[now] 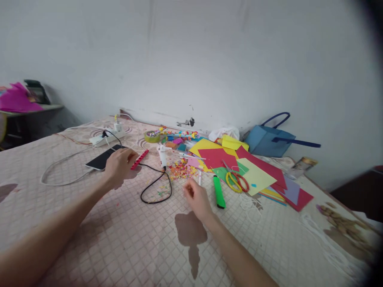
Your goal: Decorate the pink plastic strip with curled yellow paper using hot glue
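The red strip [139, 159] is right at the fingers of my left hand [118, 164], above the patterned table cover [134, 247]. It is narrow, straight and flat-looking, a strong pinkish red, with a row of small dark marks running down its length; they are too small for me to tell holes from print. It lies on a slant, its near end by my curled fingertips, its far end pointing off to the right. My left fingers are bent in close to it, but I cannot tell whether they are clamped on it or only beside it.

My right hand [197, 199] is well apart from the strip, fingers curled with the tips drawn close to the thumb; I cannot tell if anything is pinched there. A white stick [200, 177] stands out just beyond it, and a green case [219, 192] with dark ends lies to its right.

Just past the strip stands my white glue gun [162, 157], its black cord [157, 203] looped on the cover between my hands. Bright scraps [179, 170] are scattered beside it. A dark tablet [103, 159] lies left of my left hand, partly hidden behind it.
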`<state>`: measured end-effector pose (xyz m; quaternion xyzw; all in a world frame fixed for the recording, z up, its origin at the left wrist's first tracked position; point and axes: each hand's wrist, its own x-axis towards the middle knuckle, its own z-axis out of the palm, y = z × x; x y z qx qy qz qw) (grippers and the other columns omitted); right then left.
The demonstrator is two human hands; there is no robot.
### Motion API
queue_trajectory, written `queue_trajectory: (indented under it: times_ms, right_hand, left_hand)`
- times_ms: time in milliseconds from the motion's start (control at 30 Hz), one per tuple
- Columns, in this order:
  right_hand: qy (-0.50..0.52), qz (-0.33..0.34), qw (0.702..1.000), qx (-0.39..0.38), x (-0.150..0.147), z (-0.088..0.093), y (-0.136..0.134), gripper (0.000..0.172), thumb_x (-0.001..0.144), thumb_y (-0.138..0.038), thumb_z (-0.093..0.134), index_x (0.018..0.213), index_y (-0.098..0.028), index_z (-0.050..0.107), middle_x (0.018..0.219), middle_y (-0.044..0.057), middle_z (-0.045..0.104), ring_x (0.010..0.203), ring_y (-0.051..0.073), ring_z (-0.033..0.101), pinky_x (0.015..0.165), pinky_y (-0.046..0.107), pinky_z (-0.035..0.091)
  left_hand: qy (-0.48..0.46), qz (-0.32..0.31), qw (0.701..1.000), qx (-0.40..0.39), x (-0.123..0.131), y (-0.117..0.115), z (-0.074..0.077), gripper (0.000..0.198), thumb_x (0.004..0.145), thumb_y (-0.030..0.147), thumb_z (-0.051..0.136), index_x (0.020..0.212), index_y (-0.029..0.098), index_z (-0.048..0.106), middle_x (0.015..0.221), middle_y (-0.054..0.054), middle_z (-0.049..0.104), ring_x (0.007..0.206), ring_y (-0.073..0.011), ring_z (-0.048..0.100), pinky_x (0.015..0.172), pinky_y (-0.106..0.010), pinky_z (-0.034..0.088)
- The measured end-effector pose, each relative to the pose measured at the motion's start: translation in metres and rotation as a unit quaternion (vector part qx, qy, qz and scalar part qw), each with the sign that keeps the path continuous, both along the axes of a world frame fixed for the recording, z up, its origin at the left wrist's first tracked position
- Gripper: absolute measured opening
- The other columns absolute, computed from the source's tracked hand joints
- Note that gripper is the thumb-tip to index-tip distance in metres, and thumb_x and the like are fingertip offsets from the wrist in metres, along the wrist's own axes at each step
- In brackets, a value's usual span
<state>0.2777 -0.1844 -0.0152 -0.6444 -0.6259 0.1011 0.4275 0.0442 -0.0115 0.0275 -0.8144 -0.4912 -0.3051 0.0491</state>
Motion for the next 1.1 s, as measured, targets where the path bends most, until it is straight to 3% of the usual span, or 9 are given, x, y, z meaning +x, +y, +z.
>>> queue_trajectory:
  times_ms: [167,267,367,433,500,667,800,967,1100]
  right_hand:
    - [0.078,-0.005,0.997,-0.020,-0.013,0.003,-0.005,0.033,0.085,-0.042,0.045,0.062,-0.019,0.049,0.048,-0.005,0.045,0.045,0.009,0.041,0.047,0.022,0.028]
    - [0.248,0.055,0.962,-0.097,-0.021,0.001,-0.010,0.051,0.086,-0.057,0.031,0.057,-0.019,0.048,0.038,-0.005,0.037,0.035,0.007,0.035,0.040,0.021,0.026]
    - [0.456,0.223,0.823,-0.254,-0.027,-0.006,-0.015,0.063,0.082,-0.069,0.017,0.058,-0.019,0.047,0.030,-0.008,0.029,0.024,0.006,0.023,0.032,0.020,0.019]
    - [0.533,0.302,0.726,-0.311,-0.030,-0.012,-0.018,0.066,0.079,-0.073,0.013,0.060,-0.019,0.047,0.029,-0.009,0.028,0.022,0.005,0.019,0.030,0.019,0.019]
    - [0.562,0.333,0.690,-0.311,-0.031,-0.017,-0.019,0.062,0.079,-0.073,0.021,0.066,-0.018,0.049,0.030,-0.010,0.033,0.021,0.005,0.022,0.029,0.018,0.021]
    - [0.526,0.300,0.756,-0.249,-0.029,-0.015,-0.016,0.050,0.078,-0.063,0.046,0.067,-0.014,0.053,0.039,-0.006,0.044,0.026,0.004,0.033,0.028,0.016,0.020]
    - [0.519,0.196,0.800,-0.228,-0.019,-0.010,-0.009,0.038,0.073,-0.051,0.061,0.085,-0.015,0.055,0.044,-0.008,0.046,0.030,0.003,0.032,0.030,0.015,0.023]
    - [0.407,0.077,0.894,-0.169,-0.007,-0.018,-0.008,0.041,0.077,-0.056,0.053,0.061,-0.019,0.045,0.040,-0.009,0.033,0.032,0.004,0.027,0.033,0.016,0.019]
    - [0.413,0.059,0.896,-0.153,-0.008,-0.025,-0.011,0.048,0.083,-0.059,0.037,0.061,-0.019,0.049,0.042,-0.005,0.038,0.033,0.005,0.027,0.035,0.019,0.019]
  left_hand:
    - [-0.025,-0.122,0.992,0.012,0.022,-0.039,-0.010,0.039,0.086,0.044,0.042,0.060,0.017,0.054,0.056,0.000,0.052,0.058,-0.0141,0.050,0.059,-0.026,0.037]
    - [-0.023,-0.299,0.954,0.023,0.040,-0.072,-0.021,0.028,0.091,0.032,0.036,0.091,0.018,0.060,0.087,-0.006,0.064,0.083,-0.0177,0.057,0.076,-0.030,0.042]
    - [0.017,-0.394,0.919,0.023,0.053,-0.098,-0.028,0.030,0.090,0.036,0.040,0.109,0.018,0.053,0.100,-0.009,0.062,0.092,-0.0209,0.055,0.082,-0.034,0.042]
    - [0.045,-0.415,0.909,-0.001,0.057,-0.108,-0.030,0.024,0.091,0.032,0.037,0.090,0.017,0.056,0.080,-0.005,0.062,0.074,-0.0180,0.056,0.070,-0.031,0.043]
    - [0.066,-0.429,0.901,-0.011,0.056,-0.110,-0.031,0.029,0.092,0.030,0.034,0.074,0.017,0.052,0.066,-0.003,0.058,0.061,-0.0160,0.052,0.059,-0.029,0.040]
    - [0.070,-0.458,0.886,-0.005,0.050,-0.097,-0.032,0.031,0.093,0.031,0.030,0.071,0.018,0.048,0.064,-0.002,0.056,0.056,-0.0150,0.050,0.053,-0.028,0.036]
    - [0.063,-0.425,0.903,0.019,0.046,-0.086,-0.029,0.023,0.091,0.021,0.037,0.070,0.019,0.047,0.061,0.000,0.055,0.054,-0.0136,0.049,0.051,-0.026,0.035]
    - [0.033,-0.394,0.919,0.011,0.039,-0.079,-0.025,0.008,0.088,0.019,0.045,0.091,0.021,0.051,0.075,0.000,0.062,0.064,-0.0129,0.057,0.059,-0.025,0.043]
    - [-0.015,-0.299,0.954,0.023,0.029,-0.055,-0.027,0.016,0.087,0.022,0.049,0.103,0.021,0.051,0.092,-0.003,0.064,0.080,-0.0146,0.059,0.068,-0.025,0.046]
